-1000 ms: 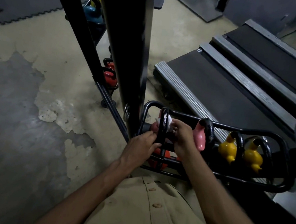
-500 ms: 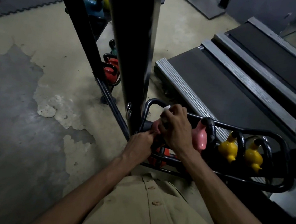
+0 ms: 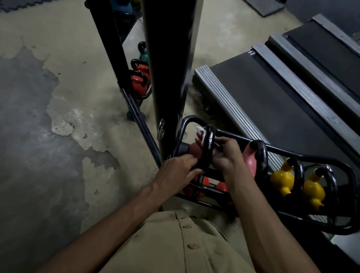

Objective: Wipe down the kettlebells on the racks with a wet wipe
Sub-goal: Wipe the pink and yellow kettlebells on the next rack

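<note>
A pink kettlebell (image 3: 192,148) with a black handle (image 3: 208,148) sits at the left end of the black rack shelf (image 3: 304,158). My left hand (image 3: 176,173) holds the lower part of that handle. My right hand (image 3: 224,155) reaches through the handle's loop and pinches a white wet wipe (image 3: 200,130) against it; most of the wipe is hidden. Further right on the shelf stand a second pink kettlebell (image 3: 250,159) and two yellow ones (image 3: 282,179) (image 3: 313,191).
A thick black rack upright (image 3: 166,58) rises just left of my hands. Red kettlebells (image 3: 139,81) sit on a lower shelf behind it, and red ones (image 3: 200,185) under my hands. A treadmill deck (image 3: 276,106) lies to the right. Worn concrete floor (image 3: 34,111) spreads left.
My right hand came down from the top of the handle and now reaches through its loop from the right, wipe showing at the far side. My left hand stays low on the handle.
</note>
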### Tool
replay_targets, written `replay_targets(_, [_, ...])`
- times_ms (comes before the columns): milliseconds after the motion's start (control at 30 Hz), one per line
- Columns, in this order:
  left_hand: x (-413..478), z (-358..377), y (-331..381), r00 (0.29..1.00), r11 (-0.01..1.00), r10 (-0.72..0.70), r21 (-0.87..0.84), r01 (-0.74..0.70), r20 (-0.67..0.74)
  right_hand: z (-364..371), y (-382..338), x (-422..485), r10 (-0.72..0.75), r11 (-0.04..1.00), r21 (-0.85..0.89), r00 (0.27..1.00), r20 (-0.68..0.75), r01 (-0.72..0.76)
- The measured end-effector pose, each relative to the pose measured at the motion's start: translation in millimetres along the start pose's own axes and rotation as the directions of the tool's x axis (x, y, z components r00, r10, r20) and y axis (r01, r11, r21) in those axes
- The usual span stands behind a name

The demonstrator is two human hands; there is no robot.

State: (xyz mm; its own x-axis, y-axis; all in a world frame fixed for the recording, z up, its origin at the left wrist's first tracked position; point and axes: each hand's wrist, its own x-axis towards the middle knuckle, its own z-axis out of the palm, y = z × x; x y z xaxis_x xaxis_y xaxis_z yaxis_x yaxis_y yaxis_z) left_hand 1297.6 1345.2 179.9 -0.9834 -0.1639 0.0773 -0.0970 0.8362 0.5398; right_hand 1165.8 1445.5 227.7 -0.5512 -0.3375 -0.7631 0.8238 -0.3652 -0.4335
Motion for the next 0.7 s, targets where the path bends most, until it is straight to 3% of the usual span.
replay_targets(233, [-0.2, -1.2, 1.0, 1.0, 0.999, -0.029, -0.031, 0.029, -0.003, -12.0, 2.9, -8.7, 0.02, 0.991, -0.135, 1.0, -0.017, -0.022])
replay_targets(300, [0.2, -2.0, 1.8, 1.0, 0.999, -0.03, -0.031, 0.03, 0.001, -5.7, -6.0, -0.6, -0.03, 0.993, -0.117, 0.999, -0.046, 0.025])
replay_targets(367, [0.6, -1.7, 1.6, 0.999, 0.999, -0.035, -0.04, 0.035, 0.02, -4.3, -9.2, 11.8, -0.154, 0.968, -0.209, 0.986, -0.067, 0.137])
replay_targets(433, [-0.2, 0.0, 0.2, 0.998, 0.998, -0.048, -0.032, 0.049, 0.04, -8.0, -0.7, 8.2, -0.396, 0.8, -0.507, 0.917, -0.047, 0.32])
replay_targets(500, [-1.0, 2.6, -2.2, 0.997, 0.998, -0.063, -0.013, 0.064, 0.054, -17.8, 16.9, -4.6, -0.634, 0.449, -0.765, 0.768, 0.092, 0.462])
replay_targets(567, [-1.8, 2.0, -1.1, 0.997, 0.998, -0.065, -0.024, 0.066, 0.047, -27.1, 35.5, -21.3, -0.73, 0.062, -0.827, 0.59, 0.344, 0.559])
replay_targets(600, [-1.5, 1.9, -0.8, 0.998, 0.998, -0.055, -0.031, 0.056, 0.04, -31.2, 42.7, -27.4, -0.734, -0.08, -0.807, 0.513, 0.445, 0.586])
replay_targets(633, [-0.6, 1.6, -0.6, 0.998, 0.998, -0.047, -0.029, 0.048, 0.038, -36.2, 48.2, -30.9, -0.725, -0.163, -0.78, 0.463, 0.51, 0.604])
replay_targets(700, [0.6, 0.1, 0.3, 0.998, 0.999, -0.041, -0.023, 0.042, 0.044, -45.7, 54.5, -35.0, -0.713, -0.165, -0.779, 0.472, 0.518, 0.606])
